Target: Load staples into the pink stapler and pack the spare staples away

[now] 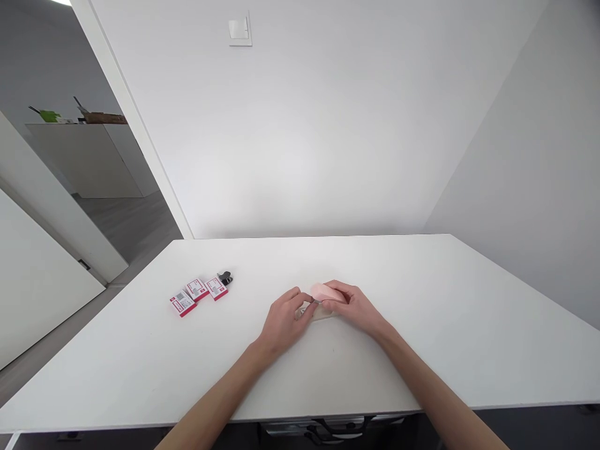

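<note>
Near the middle of the white table, my right hand (354, 306) is closed around a smooth, pale pink piece (327, 292) with a rounded end. My left hand (287, 320) meets it from the left, thumb and forefinger pinched on a small grey piece (317, 302) at the pink piece's lower edge. Below the fingers lies a flat beige part (324, 312), with a bit of dark detail by my left fingertips. Whether the beige part is joined to the pink piece I cannot tell, since my fingers cover much of both.
Three small red and white boxes (197, 289) with printed labels lie on the white table (398, 362) to the left. Beside them sits a small black object (225, 278). A wall with a light switch (239, 30) rises behind; a doorway opens at left.
</note>
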A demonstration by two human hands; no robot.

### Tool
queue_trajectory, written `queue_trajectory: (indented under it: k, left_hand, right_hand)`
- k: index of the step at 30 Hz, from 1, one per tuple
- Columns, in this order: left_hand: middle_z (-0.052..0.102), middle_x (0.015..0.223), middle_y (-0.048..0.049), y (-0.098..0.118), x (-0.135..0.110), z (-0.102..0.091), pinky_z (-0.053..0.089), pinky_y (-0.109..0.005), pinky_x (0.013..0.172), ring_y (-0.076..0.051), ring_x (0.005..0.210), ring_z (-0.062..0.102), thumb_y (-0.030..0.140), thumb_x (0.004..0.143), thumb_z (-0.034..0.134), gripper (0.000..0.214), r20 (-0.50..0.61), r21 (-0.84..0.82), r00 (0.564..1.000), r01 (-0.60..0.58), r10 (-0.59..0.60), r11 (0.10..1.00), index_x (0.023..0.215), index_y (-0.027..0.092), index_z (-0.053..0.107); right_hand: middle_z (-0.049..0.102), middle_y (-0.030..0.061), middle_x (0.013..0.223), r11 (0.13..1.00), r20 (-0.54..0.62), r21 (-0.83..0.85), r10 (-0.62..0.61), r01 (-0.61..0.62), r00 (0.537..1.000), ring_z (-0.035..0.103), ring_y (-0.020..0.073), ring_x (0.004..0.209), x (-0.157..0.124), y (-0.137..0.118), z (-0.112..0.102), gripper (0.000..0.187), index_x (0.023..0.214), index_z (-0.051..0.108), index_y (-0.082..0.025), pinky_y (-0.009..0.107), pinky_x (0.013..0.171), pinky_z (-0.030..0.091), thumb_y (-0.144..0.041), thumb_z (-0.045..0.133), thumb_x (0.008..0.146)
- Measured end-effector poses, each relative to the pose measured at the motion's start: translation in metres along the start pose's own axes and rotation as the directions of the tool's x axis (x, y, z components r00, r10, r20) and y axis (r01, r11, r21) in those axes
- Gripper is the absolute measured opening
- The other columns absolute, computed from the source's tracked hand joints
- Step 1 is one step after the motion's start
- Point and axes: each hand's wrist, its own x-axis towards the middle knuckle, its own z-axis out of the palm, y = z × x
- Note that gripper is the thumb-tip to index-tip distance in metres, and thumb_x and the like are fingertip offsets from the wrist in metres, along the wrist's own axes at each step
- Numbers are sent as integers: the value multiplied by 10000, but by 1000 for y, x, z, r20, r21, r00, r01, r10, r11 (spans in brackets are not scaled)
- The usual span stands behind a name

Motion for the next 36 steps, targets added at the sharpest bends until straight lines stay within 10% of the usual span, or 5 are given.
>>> queue_trajectory:
  k: [6,11,25,36]
  left_hand:
    - [490,763,40,-5,-1,0,419,-289,637,-154,675,502,326,936,595,320,-165,68,986,36,-24,997,1249,261,588]
    - [525,862,2,-10,0,2,455,-311,724,-177,763,504,201,989,485,525,-207,298,952,-158,225,941,1499,319,450]
    - [573,859,-21,-21,4,7,468,-331,724,-188,757,535,127,955,496,390,-243,421,931,-151,272,894,1303,250,623]
    - [622,914,-30,-11,3,-1,487,-355,769,-213,845,595,534,968,624,309,-142,168,986,-60,84,984,1140,285,683]
  right_hand:
    - [729,36,1145,999,-58,-26,25,-26,998,650,273,994,0,-1,1,390,1174,723,-301,403,845,517,-562,707,885]
    - [689,39,1347,995,-15,-48,-87,87,996,649,286,1174,-1,0,3,465,1390,623,-337,444,986,530,-549,587,978]
    - [656,48,1324,960,-23,-244,-146,136,989,642,268,1134,4,20,3,487,1479,541,-384,454,957,547,-536,547,1016]
    - [650,39,1339,963,55,-184,-189,196,980,634,268,1209,-1,10,6,403,1359,640,-386,449,1024,544,-533,619,984]
